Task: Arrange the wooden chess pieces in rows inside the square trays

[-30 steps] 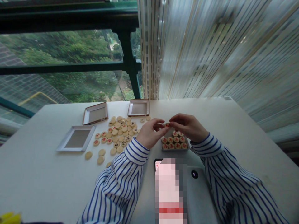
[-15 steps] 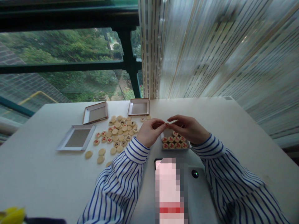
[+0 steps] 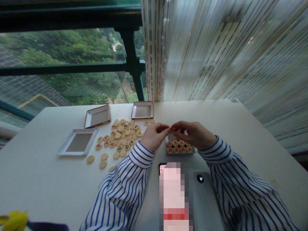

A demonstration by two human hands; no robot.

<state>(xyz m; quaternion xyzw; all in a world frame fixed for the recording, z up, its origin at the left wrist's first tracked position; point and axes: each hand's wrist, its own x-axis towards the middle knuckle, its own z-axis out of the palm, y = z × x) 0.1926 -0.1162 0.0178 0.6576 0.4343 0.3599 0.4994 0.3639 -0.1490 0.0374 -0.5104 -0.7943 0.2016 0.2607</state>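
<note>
My left hand (image 3: 154, 137) and my right hand (image 3: 194, 134) meet fingertip to fingertip above a small tray (image 3: 179, 151) that holds rows of round wooden game pieces with red marks. Both hands pinch one red-marked piece (image 3: 171, 129) between them. A loose heap of pale round pieces (image 3: 122, 136), some marked red or black, lies on the white table (image 3: 36, 179) just left of my left hand. Both sleeves are white with blue stripes.
Three shallow box parts lie at the back left: a white one (image 3: 78, 142) and two brown-rimmed ones (image 3: 98, 116) (image 3: 142, 110). A phone (image 3: 163, 167) and a grey device with a lit button (image 3: 200, 178) sit near me. A window and striped curtain stand behind the table.
My hands have drawn closer together over the tray, and the piece between the fingertips has shifted slightly; the view has tilted a little.
</note>
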